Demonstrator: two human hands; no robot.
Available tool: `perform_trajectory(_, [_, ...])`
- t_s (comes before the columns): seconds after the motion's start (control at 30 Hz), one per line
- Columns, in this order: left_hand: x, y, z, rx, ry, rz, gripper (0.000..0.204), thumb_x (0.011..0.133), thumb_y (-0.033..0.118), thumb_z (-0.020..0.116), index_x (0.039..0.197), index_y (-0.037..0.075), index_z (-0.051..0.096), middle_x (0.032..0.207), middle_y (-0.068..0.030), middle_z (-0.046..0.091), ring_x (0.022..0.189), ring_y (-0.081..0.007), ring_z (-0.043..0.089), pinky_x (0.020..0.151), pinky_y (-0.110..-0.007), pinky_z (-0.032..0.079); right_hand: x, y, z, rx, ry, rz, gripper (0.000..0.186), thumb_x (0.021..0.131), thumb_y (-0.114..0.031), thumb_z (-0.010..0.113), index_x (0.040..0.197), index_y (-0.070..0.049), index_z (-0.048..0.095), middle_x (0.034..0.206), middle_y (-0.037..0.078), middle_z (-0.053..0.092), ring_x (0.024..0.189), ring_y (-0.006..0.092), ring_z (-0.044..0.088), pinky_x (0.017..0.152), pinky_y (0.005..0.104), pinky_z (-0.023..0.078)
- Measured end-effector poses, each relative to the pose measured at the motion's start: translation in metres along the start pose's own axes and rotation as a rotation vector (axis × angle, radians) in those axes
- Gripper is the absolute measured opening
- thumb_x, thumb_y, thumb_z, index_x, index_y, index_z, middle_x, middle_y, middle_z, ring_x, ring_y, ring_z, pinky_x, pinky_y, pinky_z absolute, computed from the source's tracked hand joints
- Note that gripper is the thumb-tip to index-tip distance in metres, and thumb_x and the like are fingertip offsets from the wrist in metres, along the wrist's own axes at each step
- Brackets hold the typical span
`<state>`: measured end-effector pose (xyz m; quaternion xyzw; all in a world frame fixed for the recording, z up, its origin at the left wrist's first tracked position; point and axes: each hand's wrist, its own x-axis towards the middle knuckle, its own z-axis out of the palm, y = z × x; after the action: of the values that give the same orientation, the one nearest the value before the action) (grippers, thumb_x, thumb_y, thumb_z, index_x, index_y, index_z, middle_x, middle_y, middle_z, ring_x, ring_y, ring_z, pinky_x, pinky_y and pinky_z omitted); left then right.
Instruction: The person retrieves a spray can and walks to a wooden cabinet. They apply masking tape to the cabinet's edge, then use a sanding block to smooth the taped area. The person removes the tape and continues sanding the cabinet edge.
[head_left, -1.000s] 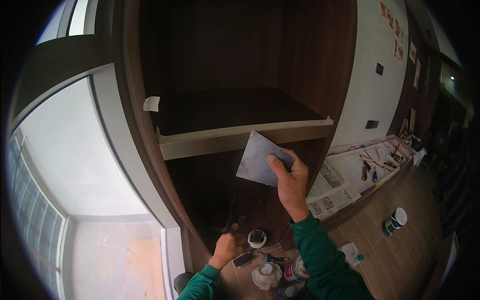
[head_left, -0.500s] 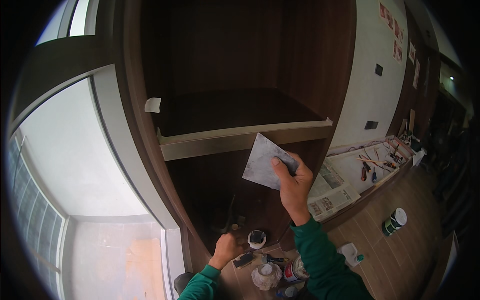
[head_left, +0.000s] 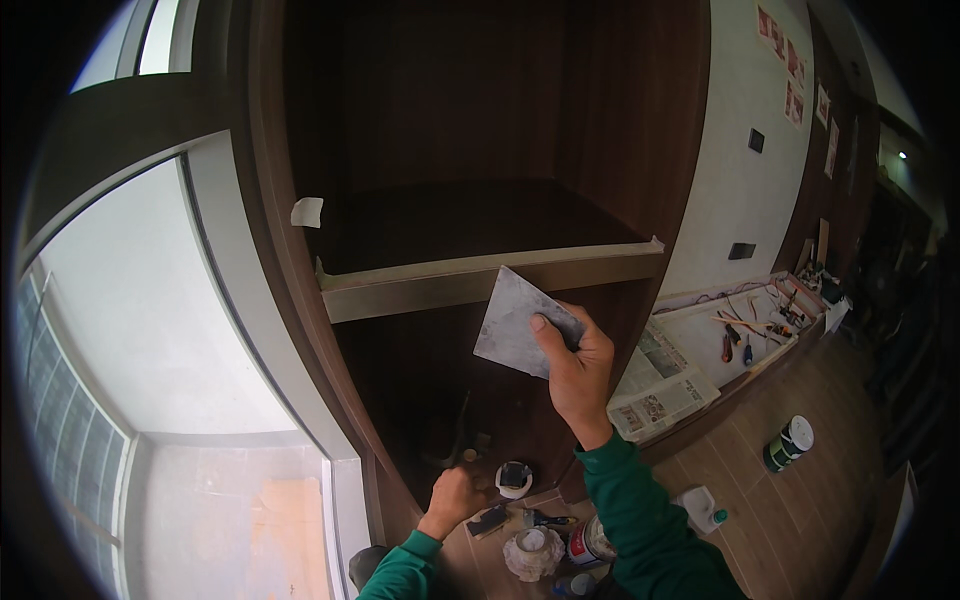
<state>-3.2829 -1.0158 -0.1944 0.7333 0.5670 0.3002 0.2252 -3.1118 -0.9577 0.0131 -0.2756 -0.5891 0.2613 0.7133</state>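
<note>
A: ok, biggest stuff first, what have we got?

B: Tall dark-brown wooden cabinet [head_left: 630,110], open at the front. Then a long low box with reddish-brown wooden edges [head_left: 765,375] off to the right, with printed grey-white newspaper [head_left: 665,402] spread over its near end. Next, a flat pale-tan rail [head_left: 490,283] running across the cabinet from its left front edge to its right.

A: and the hands?

B: Well apart. A thin flat grey four-cornered sheet [head_left: 508,322] is up in front of the cabinet, top corner overlapping the rail from this angle. Can't tell if they touch. The right hand [head_left: 580,370] has it clamped, thumb on the near face. Left hand [head_left: 453,502] is low by the cabinet's bottom left front corner, fingers curled, right beside a dark long-stemmed tool [head_left: 461,425]. Gripping it? Honestly can't tell.

A: small bits?

B: White-rimmed round tub [head_left: 514,490] at the cabinet's bottom front edge, then a dark-bristled flat paintbrush [head_left: 545,518] just below.
</note>
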Motion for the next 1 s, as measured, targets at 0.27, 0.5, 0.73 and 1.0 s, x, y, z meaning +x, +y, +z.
perform_trajectory(0.27, [0.001,0.000,0.000,-0.007,-0.008,-0.001,0.010,0.073,0.017,0.077,0.081,0.010,0.077,0.084,-0.0167,0.073,0.081,-0.0384,0.071,0.074,-0.046,0.058,-0.002,0.000,0.003,0.033,0.025,0.005,0.021,0.096,-0.012,0.072,0.112,0.002,0.071,0.095,0.000,0.071,0.085,0.0054,0.061,0.079,0.0237,0.051])
perform_trajectory(0.5, [-0.001,0.004,-0.003,0.009,-0.013,-0.024,0.015,0.072,0.021,0.081,0.082,0.011,0.077,0.083,-0.0160,0.072,0.080,-0.0379,0.071,0.073,-0.046,0.058,-0.003,0.007,0.000,0.040,0.025,0.002,0.023,0.096,-0.014,0.072,0.113,0.002,0.070,0.097,0.002,0.072,0.088,0.0062,0.062,0.080,0.0244,0.051])
perform_trajectory(0.73, [-0.002,0.010,-0.007,-0.003,-0.008,-0.005,0.017,0.072,0.022,0.082,0.083,0.010,0.076,0.083,-0.0165,0.072,0.081,-0.0378,0.071,0.073,-0.046,0.057,-0.004,-0.005,0.012,-0.017,-0.008,0.006,0.020,0.095,-0.012,0.073,0.110,0.002,0.071,0.093,0.000,0.071,0.084,0.0046,0.060,0.077,0.0225,0.049])
perform_trajectory(1.0, [0.000,0.004,-0.003,0.016,-0.024,0.000,0.020,0.071,0.025,0.083,0.084,0.010,0.077,0.084,-0.0166,0.073,0.081,-0.0376,0.071,0.074,-0.046,0.058,-0.007,-0.001,0.017,-0.009,0.034,0.003,0.020,0.095,-0.012,0.073,0.110,0.002,0.071,0.093,0.000,0.071,0.083,0.0042,0.059,0.076,0.0222,0.049])
